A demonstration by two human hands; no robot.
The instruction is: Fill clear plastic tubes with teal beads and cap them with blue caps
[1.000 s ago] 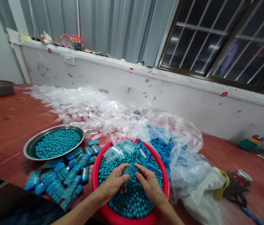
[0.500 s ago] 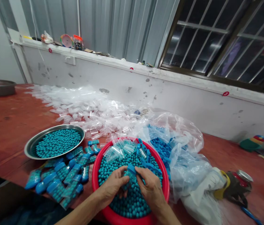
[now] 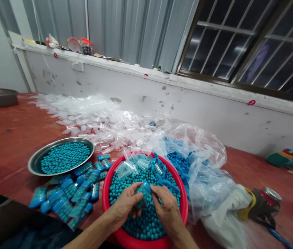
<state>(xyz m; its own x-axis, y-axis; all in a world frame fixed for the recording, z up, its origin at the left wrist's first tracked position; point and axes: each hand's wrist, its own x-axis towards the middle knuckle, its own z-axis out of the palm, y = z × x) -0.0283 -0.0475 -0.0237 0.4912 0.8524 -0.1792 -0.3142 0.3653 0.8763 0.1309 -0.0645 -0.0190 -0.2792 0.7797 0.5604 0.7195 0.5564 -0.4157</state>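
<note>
A small clear plastic tube point(image 3: 144, 190) with a blue cap and turquoise beads inside is in my left hand point(image 3: 124, 205), between thumb and fingers. The fingers of my right hand point(image 3: 167, 205) are closed at the cap's right side; some fingertips are hidden. Both hands are over a red basin point(image 3: 106, 190) full of loose turquoise beads point(image 3: 149, 224). Empty clear tubes point(image 3: 129, 167) and blue caps point(image 3: 165, 181) lie on top of the beads, toward the basin's back.
Left of the basin, several filled capped tubes point(image 3: 70, 190) lie heaped before a metal bowl point(image 3: 33, 167) of beads. Behind spreads a large pile of clear tubes point(image 3: 97, 121). On the right are a plastic bag point(image 3: 203, 193) with blue caps and a lidded jar point(image 3: 271, 195).
The capped tube has tilted slightly between my fingers, so more of the cap's rounded top shows. Both hands stay in nearly the same place above the basin.
</note>
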